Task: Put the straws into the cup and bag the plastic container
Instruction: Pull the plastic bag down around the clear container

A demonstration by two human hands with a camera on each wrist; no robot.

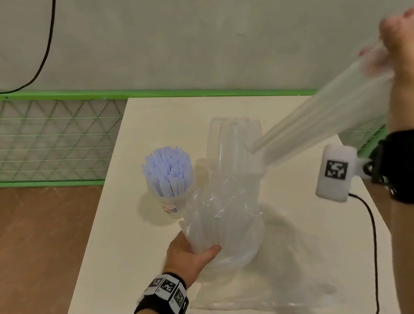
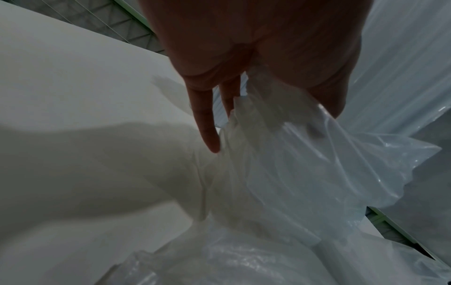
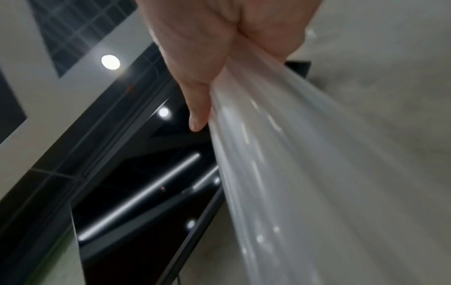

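Note:
A plastic cup (image 1: 171,204) packed with pale blue straws (image 1: 168,169) stands on the white table (image 1: 112,256). Just right of it a clear plastic container (image 1: 233,141) stands tilted, with a clear plastic bag (image 1: 226,225) gathered round its lower part; how deep it sits in the bag I cannot tell. My left hand (image 1: 189,254) grips the bunched bag low by the table, and in the left wrist view that hand (image 2: 244,86) pinches the crumpled bag (image 2: 305,164). My right hand (image 1: 413,48), raised at the far right, grips a taut stretch of bag (image 1: 326,119). In the right wrist view that hand (image 3: 219,48) is a fist round the film (image 3: 280,154).
More loose bag film (image 1: 280,296) lies flat on the near part of the table. A black cable (image 1: 372,238) runs down the table's right side. A green mesh fence (image 1: 31,138) lines the wall behind, and wooden floor (image 1: 24,258) lies beyond the table's left edge.

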